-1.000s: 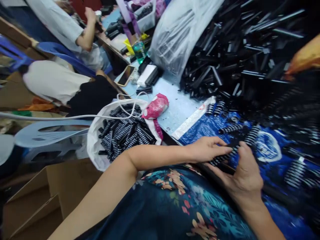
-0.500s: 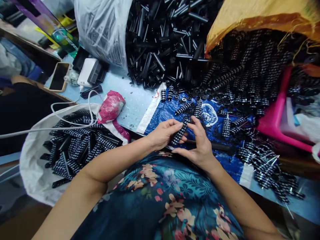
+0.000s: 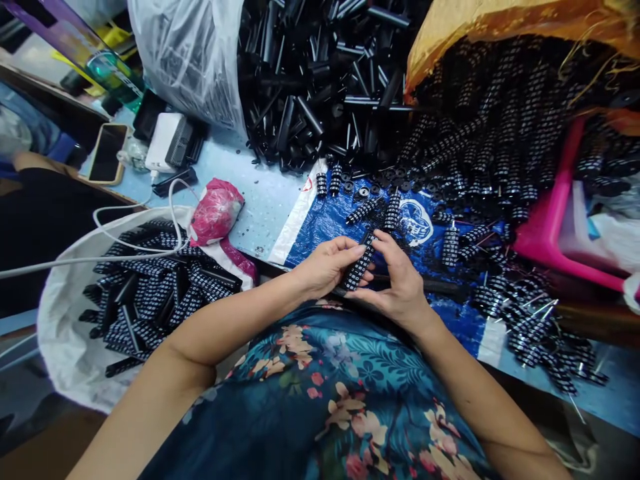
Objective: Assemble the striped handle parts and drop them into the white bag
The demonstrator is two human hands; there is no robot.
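A black piece with rows of white marks (image 3: 358,268) is held in front of my body, tilted, its upper end pointing away. My left hand (image 3: 327,267) pinches its left side between thumb and fingers. With thumb and forefinger spread to its two ends, my right hand (image 3: 401,280) grips the same piece from the right. Just beyond my hands, similar black-and-white rollers (image 3: 392,212) lie on a blue printed sheet (image 3: 320,233), with small black discs (image 3: 364,192) near them.
On the left a white sack (image 3: 60,360) holds many patterned black pieces. Black tubes (image 3: 310,115) spill from a clear bag (image 3: 190,60). A pink bin (image 3: 555,227) stands right, a pink bundle (image 3: 215,212) left. A white cable crosses the sack. A person's dark sleeve shows far left.
My right thumb has moved in to the near end of the piece, and the fingers now span it. The whole view has shifted slightly.
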